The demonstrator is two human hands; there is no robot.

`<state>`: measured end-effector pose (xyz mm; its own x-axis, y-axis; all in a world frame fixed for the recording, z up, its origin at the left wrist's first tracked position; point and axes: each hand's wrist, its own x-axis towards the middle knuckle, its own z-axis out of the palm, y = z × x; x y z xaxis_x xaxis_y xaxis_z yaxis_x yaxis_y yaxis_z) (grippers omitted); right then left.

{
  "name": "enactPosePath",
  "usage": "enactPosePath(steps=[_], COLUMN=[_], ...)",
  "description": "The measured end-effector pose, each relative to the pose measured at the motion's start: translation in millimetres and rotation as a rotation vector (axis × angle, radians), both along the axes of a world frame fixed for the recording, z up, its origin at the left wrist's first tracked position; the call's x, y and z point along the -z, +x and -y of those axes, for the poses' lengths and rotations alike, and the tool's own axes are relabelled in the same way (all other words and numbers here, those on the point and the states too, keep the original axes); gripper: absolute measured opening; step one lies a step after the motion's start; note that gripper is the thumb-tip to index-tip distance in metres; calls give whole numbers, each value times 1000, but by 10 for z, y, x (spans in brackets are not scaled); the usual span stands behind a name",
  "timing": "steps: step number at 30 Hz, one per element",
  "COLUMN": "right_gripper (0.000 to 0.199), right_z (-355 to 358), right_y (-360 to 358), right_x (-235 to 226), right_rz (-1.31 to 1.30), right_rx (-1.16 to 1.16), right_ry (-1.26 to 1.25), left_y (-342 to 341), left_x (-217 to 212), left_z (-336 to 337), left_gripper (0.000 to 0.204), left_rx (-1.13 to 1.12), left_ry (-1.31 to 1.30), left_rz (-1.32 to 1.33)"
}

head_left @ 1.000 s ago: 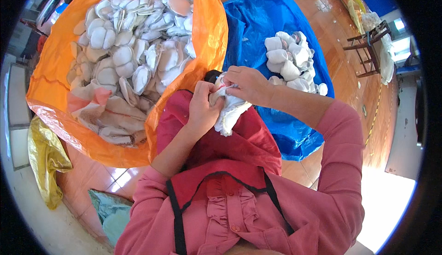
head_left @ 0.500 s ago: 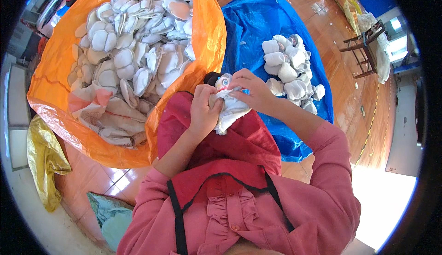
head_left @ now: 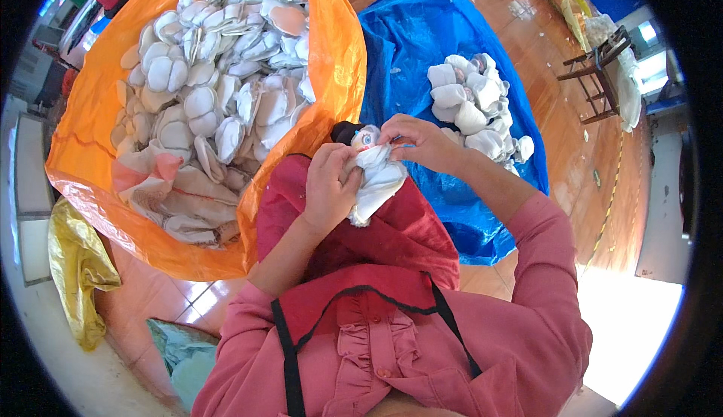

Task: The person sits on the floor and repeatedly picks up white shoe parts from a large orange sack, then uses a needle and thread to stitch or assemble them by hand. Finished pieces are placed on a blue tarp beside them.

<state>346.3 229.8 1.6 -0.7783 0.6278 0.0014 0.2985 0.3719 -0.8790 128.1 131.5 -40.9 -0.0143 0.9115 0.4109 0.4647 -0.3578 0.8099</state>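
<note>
Above my lap I hold a small doll's head (head_left: pixel 366 138) with a painted blue eye and a black top. White cloth (head_left: pixel 379 185) bunches below it and hangs over the red apron. My left hand (head_left: pixel 329 187) is closed on the cloth's left side, thumb and fingers pressed close to the head. With its fingertips, my right hand (head_left: pixel 422 144) pinches the cloth's upper right edge beside the head. What lies under the cloth is hidden.
At left, a big orange sack (head_left: pixel 343 48) holds many white padded pieces (head_left: pixel 203 108). A blue sheet (head_left: pixel 399 41) at right bears a heap of white rounded bundles (head_left: pixel 482 97). A wooden stool (head_left: pixel 599 78) stands far right; a yellow sack (head_left: pixel 79 274) lies at left.
My right hand has shifted slightly, its fingers drawn closer together at the cloth's edge. The white cloth now hangs smoother and fuller below the doll's head. My left hand stays nearly in place.
</note>
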Motion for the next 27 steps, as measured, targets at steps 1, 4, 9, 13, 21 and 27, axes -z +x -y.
enactPosePath(steps=[1, 4, 9, 13, 21, 27], right_gripper=[26, 25, 32, 30, 33, 36], right_z=[-1, 11, 99, 115, 168, 67], right_y=[-6, -37, -156, -241, -227, -127], right_x=[-10, -9, 66, 35, 143, 43], right_rz=[10, 28, 23, 52, -65, -46], right_rx=[-14, -29, 25, 27, -18, -192], right_ry=[28, 95, 139, 268, 249, 112], left_y=[-31, -116, -176, -112, 9, 83], left_x=[-23, -110, -157, -192, -63, 19], left_z=[-14, -31, -2, 16, 86, 129], left_gripper=[31, 32, 33, 31, 32, 32], left_rx=[32, 132, 203, 141, 40, -67], left_ry=[-4, -38, -141, -135, -107, 100], left_rz=[-27, -112, -173, -152, -162, -177])
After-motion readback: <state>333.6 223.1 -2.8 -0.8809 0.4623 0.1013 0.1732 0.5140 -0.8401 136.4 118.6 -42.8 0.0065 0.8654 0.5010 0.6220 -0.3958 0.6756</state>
